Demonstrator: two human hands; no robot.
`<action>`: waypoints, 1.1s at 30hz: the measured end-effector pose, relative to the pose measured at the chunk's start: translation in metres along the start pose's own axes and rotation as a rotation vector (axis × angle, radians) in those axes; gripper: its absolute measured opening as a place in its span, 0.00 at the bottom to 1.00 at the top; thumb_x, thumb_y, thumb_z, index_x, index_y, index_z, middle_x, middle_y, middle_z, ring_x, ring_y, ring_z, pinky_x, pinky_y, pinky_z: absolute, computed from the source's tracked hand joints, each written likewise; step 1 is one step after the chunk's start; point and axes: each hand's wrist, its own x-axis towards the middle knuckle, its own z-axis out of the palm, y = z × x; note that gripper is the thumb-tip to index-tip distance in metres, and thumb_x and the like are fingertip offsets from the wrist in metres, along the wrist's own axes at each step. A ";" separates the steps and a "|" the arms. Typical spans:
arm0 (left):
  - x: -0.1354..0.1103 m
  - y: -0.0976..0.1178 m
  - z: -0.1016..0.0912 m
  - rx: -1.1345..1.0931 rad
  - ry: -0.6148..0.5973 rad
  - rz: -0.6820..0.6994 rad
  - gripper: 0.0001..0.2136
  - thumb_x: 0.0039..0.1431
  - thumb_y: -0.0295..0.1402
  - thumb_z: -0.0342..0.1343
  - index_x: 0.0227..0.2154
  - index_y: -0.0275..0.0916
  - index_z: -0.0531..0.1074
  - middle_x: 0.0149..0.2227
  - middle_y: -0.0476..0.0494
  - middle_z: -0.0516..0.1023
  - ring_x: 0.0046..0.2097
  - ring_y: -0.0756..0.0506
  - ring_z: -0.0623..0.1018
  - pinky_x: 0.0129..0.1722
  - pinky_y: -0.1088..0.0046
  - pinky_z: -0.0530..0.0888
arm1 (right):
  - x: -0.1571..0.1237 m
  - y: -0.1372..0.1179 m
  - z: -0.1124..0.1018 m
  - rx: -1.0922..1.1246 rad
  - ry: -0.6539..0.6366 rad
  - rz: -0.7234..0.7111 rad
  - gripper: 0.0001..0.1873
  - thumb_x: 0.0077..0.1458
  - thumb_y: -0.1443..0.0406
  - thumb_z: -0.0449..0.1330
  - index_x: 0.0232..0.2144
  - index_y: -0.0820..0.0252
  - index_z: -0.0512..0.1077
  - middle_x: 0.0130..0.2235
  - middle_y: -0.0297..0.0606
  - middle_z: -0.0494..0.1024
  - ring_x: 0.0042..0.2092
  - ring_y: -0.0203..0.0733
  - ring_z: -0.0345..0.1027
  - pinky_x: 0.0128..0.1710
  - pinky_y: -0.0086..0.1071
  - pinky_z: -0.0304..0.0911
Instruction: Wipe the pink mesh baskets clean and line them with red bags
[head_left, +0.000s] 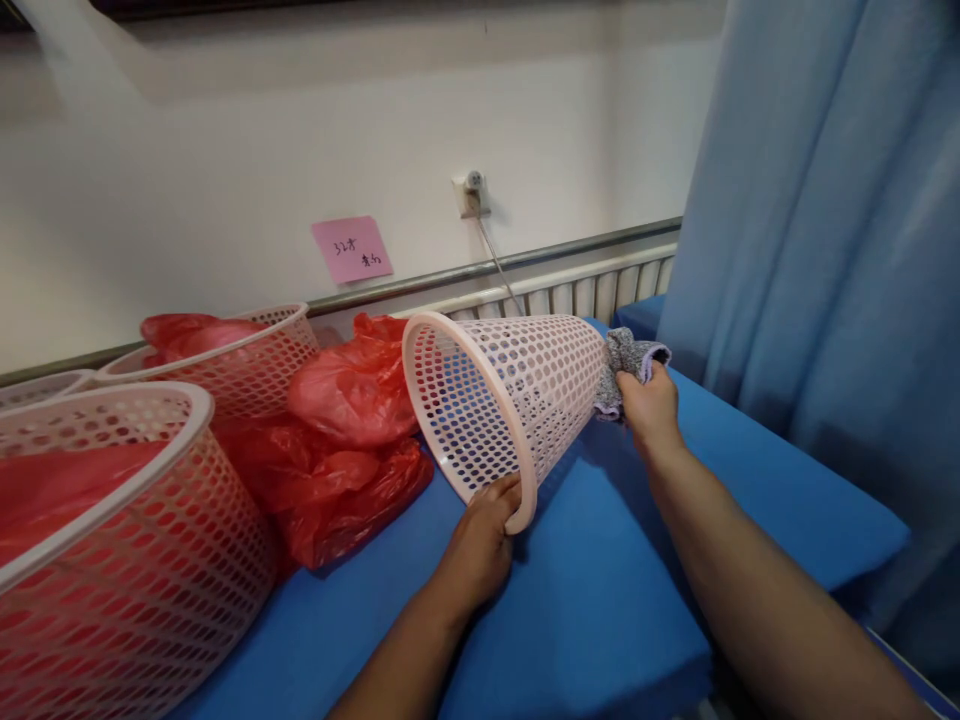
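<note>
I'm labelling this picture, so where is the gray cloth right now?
In the head view, the gray cloth is right of centre, in the right hand, at the base end of the tipped pale basket.

The basket (559,375) at centre is smooth, perforated plastic with a faint sheen on its rim. The cloth (628,352), right of centre, looks rough and matt. Left of centre, the red bags (349,390) are thin, glossy, crinkled plastic film. The curtain (840,230) at upper right is matt fabric; the pink note (352,250), upper left of centre, is matt paper.
</note>
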 end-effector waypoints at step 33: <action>-0.015 0.017 -0.013 -0.202 0.272 0.019 0.16 0.67 0.34 0.53 0.53 0.39 0.78 0.50 0.37 0.83 0.54 0.38 0.81 0.56 0.59 0.76 | 0.013 -0.002 -0.006 0.497 0.121 0.489 0.16 0.37 0.65 0.62 0.34 0.62 0.76 0.31 0.34 0.79 0.32 0.42 0.74 0.35 0.36 0.73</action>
